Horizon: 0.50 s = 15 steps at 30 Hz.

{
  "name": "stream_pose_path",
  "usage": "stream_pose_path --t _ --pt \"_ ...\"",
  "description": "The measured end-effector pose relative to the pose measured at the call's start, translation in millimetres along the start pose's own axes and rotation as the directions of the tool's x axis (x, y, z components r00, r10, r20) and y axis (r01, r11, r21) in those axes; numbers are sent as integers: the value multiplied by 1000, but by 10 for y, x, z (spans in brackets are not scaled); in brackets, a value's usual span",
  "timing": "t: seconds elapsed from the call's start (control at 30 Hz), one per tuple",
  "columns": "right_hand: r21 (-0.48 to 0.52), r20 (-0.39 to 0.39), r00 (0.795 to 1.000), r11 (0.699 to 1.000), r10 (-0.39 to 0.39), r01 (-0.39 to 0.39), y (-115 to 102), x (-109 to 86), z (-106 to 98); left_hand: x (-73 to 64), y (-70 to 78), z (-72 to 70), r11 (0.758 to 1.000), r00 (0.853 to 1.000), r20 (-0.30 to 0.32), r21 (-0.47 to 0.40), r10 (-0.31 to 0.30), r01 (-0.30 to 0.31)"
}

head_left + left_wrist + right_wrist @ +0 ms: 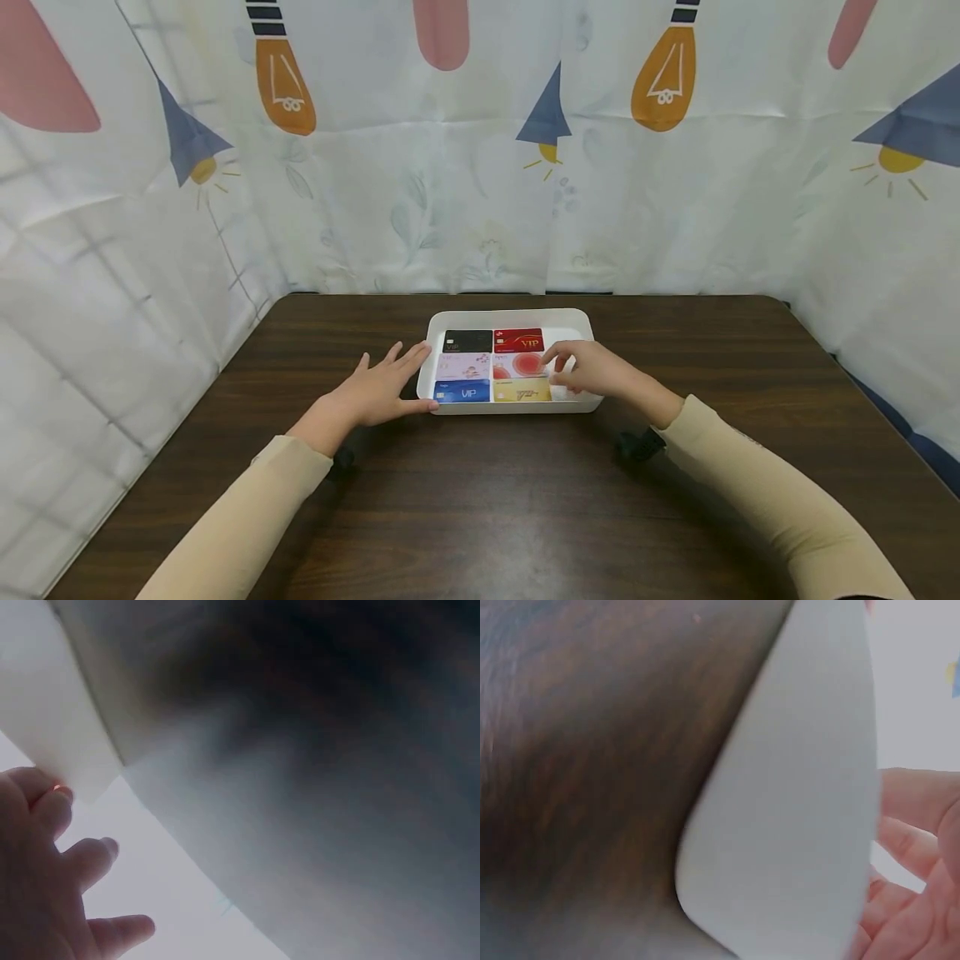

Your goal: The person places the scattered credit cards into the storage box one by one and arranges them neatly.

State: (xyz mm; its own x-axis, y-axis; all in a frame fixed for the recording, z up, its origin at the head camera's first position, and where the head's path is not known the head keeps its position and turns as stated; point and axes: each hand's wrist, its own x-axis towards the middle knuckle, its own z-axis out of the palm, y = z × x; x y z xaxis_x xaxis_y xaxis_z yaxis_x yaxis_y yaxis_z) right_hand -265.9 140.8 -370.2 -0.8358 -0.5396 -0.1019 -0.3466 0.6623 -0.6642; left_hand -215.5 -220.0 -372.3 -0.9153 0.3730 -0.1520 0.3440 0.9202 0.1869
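Note:
A shallow white tray [570, 325] holds several cards in two columns and three rows. The left column has a black card [468, 341], a pink flowered card [463, 366] and a blue card [462, 392]. On its right lie a red card [517, 340], a card with red circles [517, 365] and a gold card [521, 390]. My left hand [375, 390] spreads its fingers along the tray's left edge, touching it. Over the tray's right part, my right hand [596, 369] has bent fingers at the right edges of the circle and gold cards; whether they touch is unclear.
The tray stands on a dark brown wooden table [480, 492], toward its far edge. A white patterned curtain [480, 208] hangs behind the table and along both sides. Dark wrist devices [639, 445] sit under the wrists.

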Motion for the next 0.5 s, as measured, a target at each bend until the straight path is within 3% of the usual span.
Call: stream_pose_path --t 0.13,0.3,0.4,0.5 --pt "-40 -126 991 999 -40 35 32 -88 -117 19 -8 -42 1000 1000 27 2 -3 3" --pt "-68 -291 951 994 -101 85 134 -169 -231 11 -23 -82 997 999 43 -71 -18 21" --pt "-114 -368 919 988 -141 106 226 -197 -287 2 -34 -107 993 1000 5 -113 -25 25" --pt "-173 -418 892 979 -175 111 335 -236 -351 17 -46 -150 994 996 -80 -111 -27 18"
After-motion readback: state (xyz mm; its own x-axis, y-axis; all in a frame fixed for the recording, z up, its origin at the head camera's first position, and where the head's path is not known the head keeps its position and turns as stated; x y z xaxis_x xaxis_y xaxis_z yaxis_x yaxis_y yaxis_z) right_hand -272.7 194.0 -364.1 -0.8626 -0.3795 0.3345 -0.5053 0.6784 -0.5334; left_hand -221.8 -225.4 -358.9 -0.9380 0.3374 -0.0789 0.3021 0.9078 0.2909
